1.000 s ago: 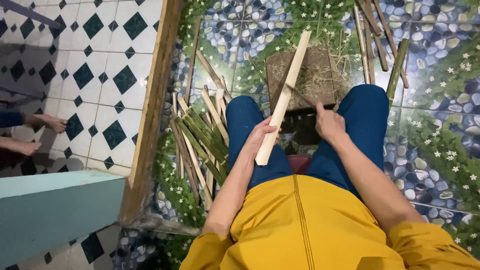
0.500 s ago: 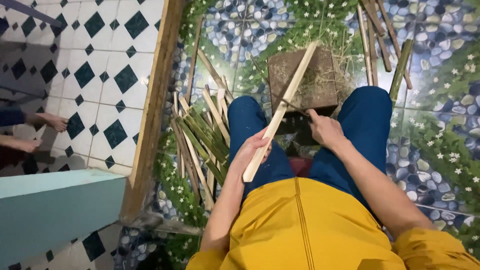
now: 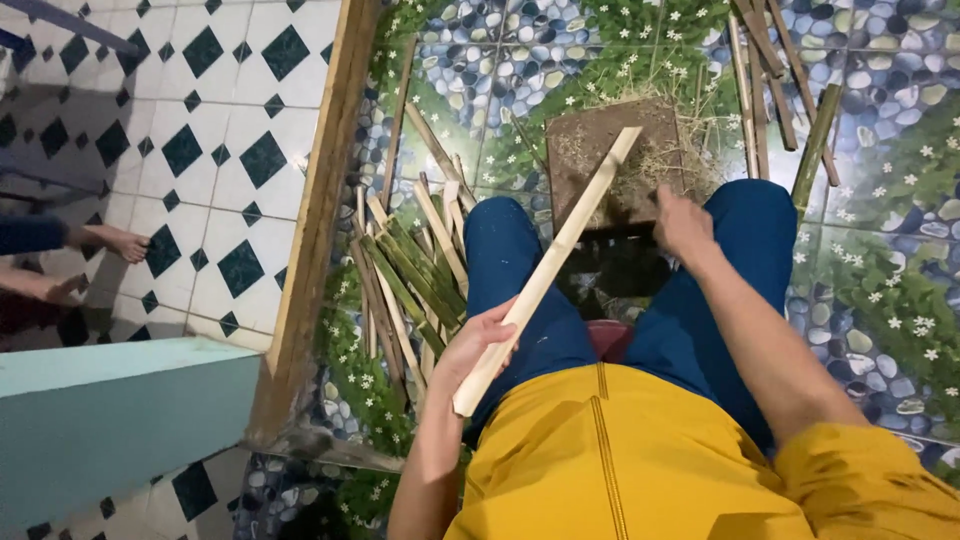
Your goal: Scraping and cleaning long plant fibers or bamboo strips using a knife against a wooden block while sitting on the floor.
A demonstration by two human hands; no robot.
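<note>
— What's that strip (image 3: 545, 270) in the left hand (image 3: 480, 345) made of?

— Pale split bamboo or wood, I'd say. Matt, smooth along its flat face, no shine.

— And the heap of strips (image 3: 405, 275) on the left?

— Same stuff, rougher; some keep a green skin, others are bare and pale. The sticks (image 3: 775, 85) far right look darker and drier.

— The block (image 3: 610, 165) by the right hand (image 3: 685, 225)?

— Brown wood, worn and rough, with dry fibres scattered on top.

— The floor (image 3: 880, 120)?

— Glossy, printed with pebbles and flowers. Further left, glazed white tiles (image 3: 200, 130) with dark diamonds, and a plain wooden beam (image 3: 320, 210) between them.

— The clothes?

— Soft cloth: a matt yellow shirt (image 3: 640, 460) and blue trousers (image 3: 520, 270).
</note>
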